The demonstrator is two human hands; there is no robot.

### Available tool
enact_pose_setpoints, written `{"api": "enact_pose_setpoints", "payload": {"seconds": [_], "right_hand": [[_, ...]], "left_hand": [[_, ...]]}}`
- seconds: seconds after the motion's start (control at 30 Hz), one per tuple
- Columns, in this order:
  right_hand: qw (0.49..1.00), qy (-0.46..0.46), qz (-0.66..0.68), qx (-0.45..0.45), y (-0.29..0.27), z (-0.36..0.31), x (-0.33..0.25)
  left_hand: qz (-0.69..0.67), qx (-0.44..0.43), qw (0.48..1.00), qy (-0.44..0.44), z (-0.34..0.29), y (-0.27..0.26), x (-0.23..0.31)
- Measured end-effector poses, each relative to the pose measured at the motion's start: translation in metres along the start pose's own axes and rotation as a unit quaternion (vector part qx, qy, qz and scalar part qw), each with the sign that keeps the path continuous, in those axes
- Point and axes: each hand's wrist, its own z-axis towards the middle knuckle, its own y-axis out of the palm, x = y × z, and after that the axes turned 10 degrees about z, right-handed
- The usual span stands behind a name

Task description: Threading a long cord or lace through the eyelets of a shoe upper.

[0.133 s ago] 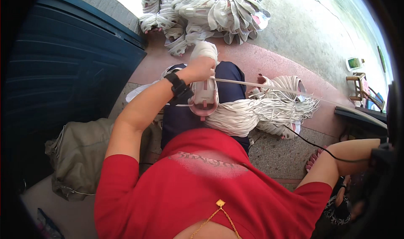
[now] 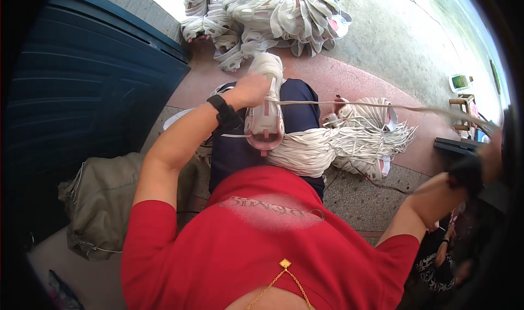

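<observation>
Shoe rests sole-down on your lap, your left hand gripping its upper. A lace runs taut from it to your right hand at the frame edge; I cannot tell how that hand grips. Pull harder and the shoe may twist free, or the lace may snag the bundle of laces beyond your knee.

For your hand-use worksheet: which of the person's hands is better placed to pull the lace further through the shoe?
Probably the right hand: it holds the taut lace far out to the side, while the left hand steadies the shoe on the lap.
</observation>
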Motion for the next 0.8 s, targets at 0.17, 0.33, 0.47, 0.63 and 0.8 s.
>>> {"api": "enact_pose_setpoints", "payload": {"seconds": [0.17, 0.33, 0.47, 0.63, 0.8], "right_hand": [[0.929, 0.324, -0.07, -0.167, 0.111, -0.111, 0.206], [0.861, 0.316, -0.299, -0.263, 0.205, -0.213, 0.302], [0.86, 0.278, -0.375, -0.204, 0.224, -0.222, 0.316], [0.83, 0.238, -0.444, -0.239, 0.229, -0.234, 0.335], [0.797, 0.185, -0.44, -0.37, 0.23, -0.219, 0.333]], "left_hand": [[-0.032, 0.079, 0.995, 0.042, -0.006, 0.017, -0.016], [-0.123, -0.008, 0.992, 0.004, -0.007, 0.013, -0.026], [-0.202, -0.029, 0.978, 0.033, -0.003, 0.016, -0.044], [-0.383, -0.046, 0.923, -0.002, -0.004, 0.008, -0.056], [-0.599, -0.059, 0.792, -0.105, -0.015, -0.002, -0.062]]}}
